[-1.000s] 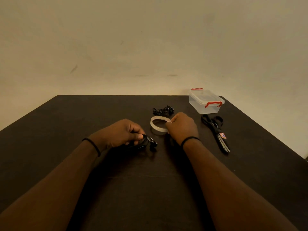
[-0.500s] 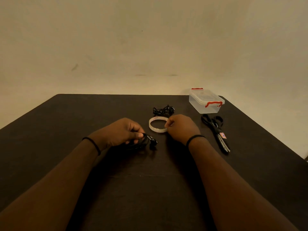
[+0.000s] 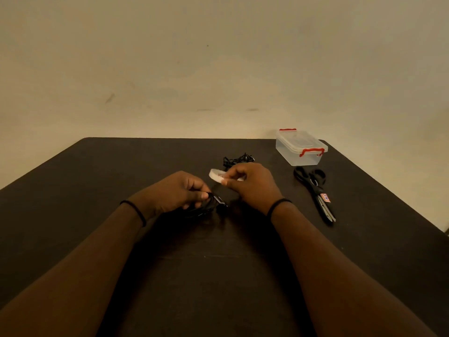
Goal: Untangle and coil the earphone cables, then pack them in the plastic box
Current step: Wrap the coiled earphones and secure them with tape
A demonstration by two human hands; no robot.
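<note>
Black-handled scissors point(image 3: 314, 190) lie right of centre on the dark table point(image 3: 97, 181); a plain beige wall point(image 3: 218, 57) fills the upper frame.

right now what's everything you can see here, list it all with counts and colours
plastic box: 1, clear with red clasps, lid on, far right of table
scissors: 1, black handles, right of the hands, in front of the box
tape roll: 1, whitish, held by the right hand
coiled earphone cable: 1, black, held by the left hand
tangled earphone cable: 1, black, behind the tape roll
table: 1, dark
wall: 1, beige, behind the table
wristbands: 2, black, one on each wrist
left hand: 1, grips the coiled cable
right hand: 1, pinches the tape roll
</note>
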